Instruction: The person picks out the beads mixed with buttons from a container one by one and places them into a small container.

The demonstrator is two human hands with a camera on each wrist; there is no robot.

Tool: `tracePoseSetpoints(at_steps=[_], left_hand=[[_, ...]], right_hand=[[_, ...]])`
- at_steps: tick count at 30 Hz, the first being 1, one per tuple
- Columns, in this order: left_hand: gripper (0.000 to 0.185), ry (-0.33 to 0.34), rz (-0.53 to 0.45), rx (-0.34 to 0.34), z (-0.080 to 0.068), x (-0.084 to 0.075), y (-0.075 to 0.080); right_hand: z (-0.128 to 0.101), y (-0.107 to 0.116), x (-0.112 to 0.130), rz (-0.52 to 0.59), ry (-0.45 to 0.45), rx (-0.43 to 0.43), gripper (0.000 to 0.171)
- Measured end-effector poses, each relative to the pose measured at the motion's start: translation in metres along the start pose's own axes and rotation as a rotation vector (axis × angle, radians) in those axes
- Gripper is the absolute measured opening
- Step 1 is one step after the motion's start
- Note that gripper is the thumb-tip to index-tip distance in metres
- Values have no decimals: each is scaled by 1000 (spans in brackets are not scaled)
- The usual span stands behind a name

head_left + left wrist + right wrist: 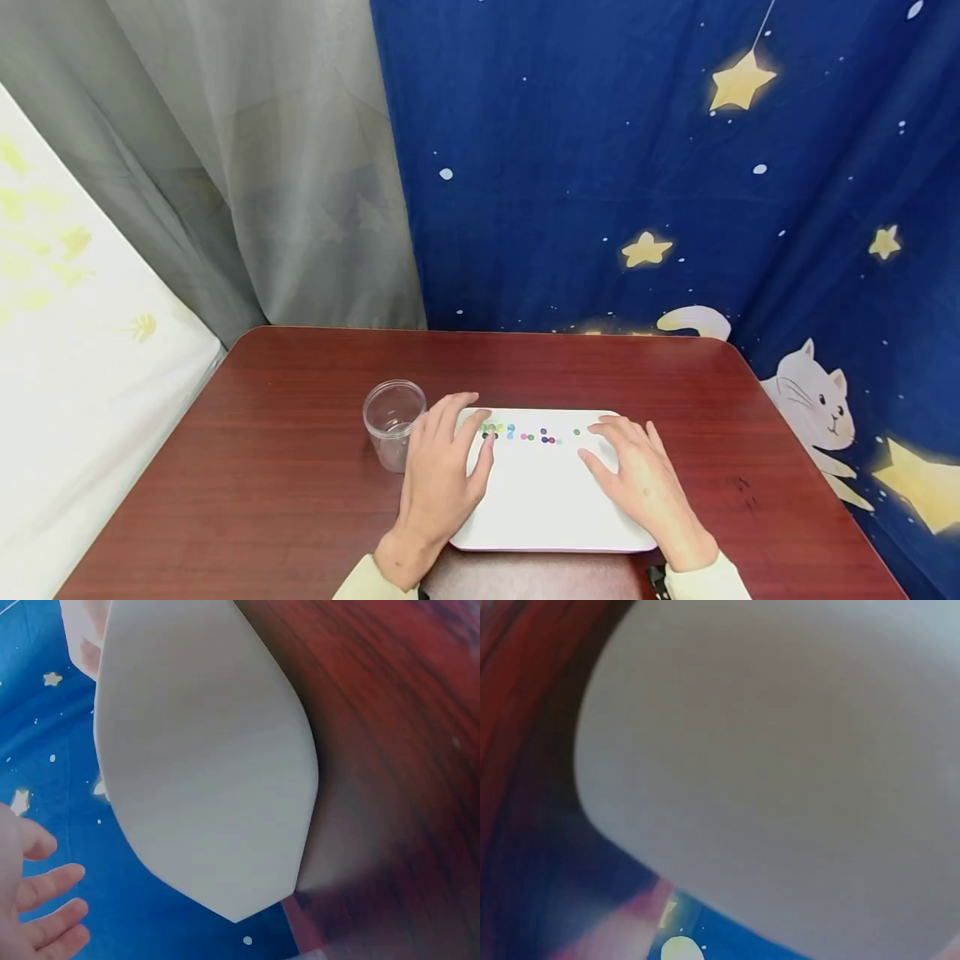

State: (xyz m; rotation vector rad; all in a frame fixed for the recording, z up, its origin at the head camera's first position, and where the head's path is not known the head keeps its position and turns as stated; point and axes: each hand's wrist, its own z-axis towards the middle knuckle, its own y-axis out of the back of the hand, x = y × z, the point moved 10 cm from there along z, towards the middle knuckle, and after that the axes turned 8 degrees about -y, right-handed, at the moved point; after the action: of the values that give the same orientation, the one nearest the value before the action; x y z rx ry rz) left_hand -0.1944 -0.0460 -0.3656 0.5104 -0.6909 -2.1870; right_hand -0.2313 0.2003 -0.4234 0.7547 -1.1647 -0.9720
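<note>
A white board with rounded corners (551, 500) lies on the table, with several small coloured discs (548, 440) scattered along its far part. My left hand (442, 475) reaches over the board's left edge, its fingers spread and the fingertips at the leftmost discs. Over the right edge is my right hand (645, 483), thumb and fingers apart, near a lone green disc (577, 432). The pale board (202, 765) fills much of the left wrist view, with loosely extended fingers (49, 889) beside it. In the right wrist view the board (765, 765) is blurred and covers most of the picture.
A clear plastic jar (393, 425) stands just left of the board, partly behind my left hand. The reddish-brown wooden table (300, 400) extends to both sides. Behind it hang a grey curtain (315, 167) and a blue star-patterned curtain (562, 167).
</note>
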Motion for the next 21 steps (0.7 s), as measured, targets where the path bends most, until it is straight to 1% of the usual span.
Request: tracePoseSetpoints(at_steps=[6,11,15,21], left_hand=[[27,6,51,-134,3,9,19],[31,43,82,-204,3,23,33],[39,104,82,-206,0,39,41],[60,226,55,-190,-10,66,48]], right_hand=[[0,-1,2,40,10,18,30],[2,-3,5,57,-4,55,27],[1,-5,6,57,-22,77,27],[-1,-9,5,57,-36,103,25]])
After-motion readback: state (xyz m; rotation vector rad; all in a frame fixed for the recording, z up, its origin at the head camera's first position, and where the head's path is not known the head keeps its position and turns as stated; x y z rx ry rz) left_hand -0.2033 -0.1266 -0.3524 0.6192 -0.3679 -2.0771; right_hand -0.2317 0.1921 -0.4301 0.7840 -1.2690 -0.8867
